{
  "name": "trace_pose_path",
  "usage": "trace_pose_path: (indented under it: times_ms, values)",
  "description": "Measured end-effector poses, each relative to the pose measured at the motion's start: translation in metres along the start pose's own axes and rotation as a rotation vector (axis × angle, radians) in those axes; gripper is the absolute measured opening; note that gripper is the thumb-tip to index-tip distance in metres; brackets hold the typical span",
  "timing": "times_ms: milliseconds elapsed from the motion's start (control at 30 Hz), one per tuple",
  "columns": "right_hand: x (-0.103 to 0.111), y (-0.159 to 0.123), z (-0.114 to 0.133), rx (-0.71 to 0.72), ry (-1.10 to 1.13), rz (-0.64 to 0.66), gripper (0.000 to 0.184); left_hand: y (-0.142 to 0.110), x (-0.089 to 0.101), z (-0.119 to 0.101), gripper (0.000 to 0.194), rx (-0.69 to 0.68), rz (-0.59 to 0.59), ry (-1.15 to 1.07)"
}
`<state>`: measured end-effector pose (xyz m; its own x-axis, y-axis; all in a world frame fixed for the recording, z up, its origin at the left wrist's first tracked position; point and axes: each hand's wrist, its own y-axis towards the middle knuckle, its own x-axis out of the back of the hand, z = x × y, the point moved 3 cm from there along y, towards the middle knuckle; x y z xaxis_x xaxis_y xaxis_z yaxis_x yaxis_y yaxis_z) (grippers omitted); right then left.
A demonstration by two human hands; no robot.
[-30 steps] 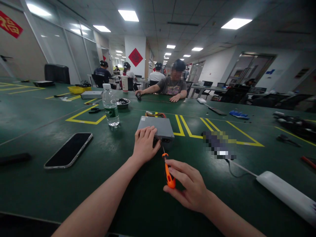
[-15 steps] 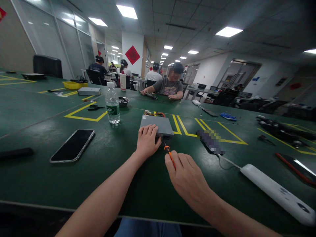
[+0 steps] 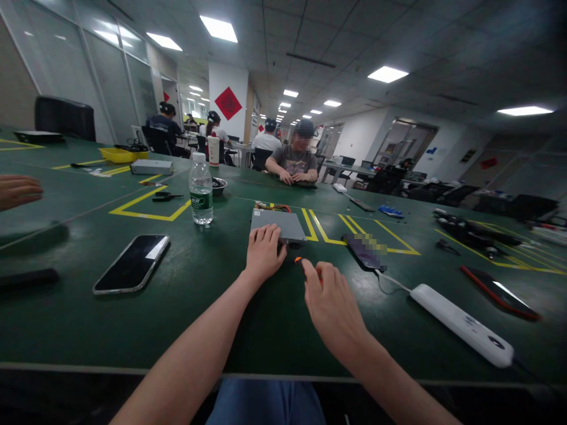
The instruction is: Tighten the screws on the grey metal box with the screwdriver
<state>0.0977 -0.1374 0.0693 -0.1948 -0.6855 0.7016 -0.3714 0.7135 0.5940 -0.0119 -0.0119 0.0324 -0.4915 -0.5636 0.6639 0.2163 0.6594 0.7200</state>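
A grey metal power supply unit [image 3: 287, 225] lies on the green table, with coloured wires [image 3: 274, 207] at its far side. My left hand [image 3: 264, 251] grips its near left corner, fingers over the top and thumb at the near face. Just to the right, my right hand [image 3: 332, 298] is closed around an orange and black screwdriver [image 3: 298, 260]. Only the end of its handle shows beyond the fingers; the rest is hidden by the hand. The screwdriver points towards the unit's near side, and I cannot tell whether its tip touches.
A water bottle [image 3: 201, 192] and a phone [image 3: 132, 264] stand to the left. To the right lie another phone [image 3: 364, 252], a white power strip [image 3: 460, 323] and a red-edged phone [image 3: 498, 292]. Another person's hand [image 3: 18, 192] reaches in at far left; a person [image 3: 296, 156] sits opposite.
The screwdriver shows less in my right hand, whose fingers have shifted on it. My left hand stays on the power supply unit. Another person's hand has appeared at the left edge.
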Motion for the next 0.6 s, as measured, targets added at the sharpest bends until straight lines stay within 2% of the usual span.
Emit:
trace_pose_path:
  times_ms: [67,133,267,333,500,600]
  values:
    - [-0.005,-0.004,0.007,0.006,0.036,-0.013,0.025,0.000,0.000,0.000,0.038,0.003,0.001,0.002]
    - [-0.008,-0.005,0.009,-0.074,0.057,-0.035,0.017,0.000,0.000,0.001,0.038,0.003,0.005,0.004]
    - [-0.004,-0.001,0.000,-0.380,0.088,-0.055,0.034,0.001,-0.002,0.001,0.037,-0.002,0.017,0.006]
    - [-0.001,0.000,-0.001,-0.444,0.123,-0.060,0.037,0.001,-0.002,0.001,0.037,-0.002,0.019,0.008]
    - [0.000,-0.001,0.017,-0.351,0.228,-0.174,0.027,0.002,-0.002,0.000,0.037,-0.007,0.014,0.014]
    - [-0.008,-0.004,0.024,-0.333,0.289,-0.150,0.028,0.002,-0.001,-0.001,0.037,-0.006,0.012,0.015]
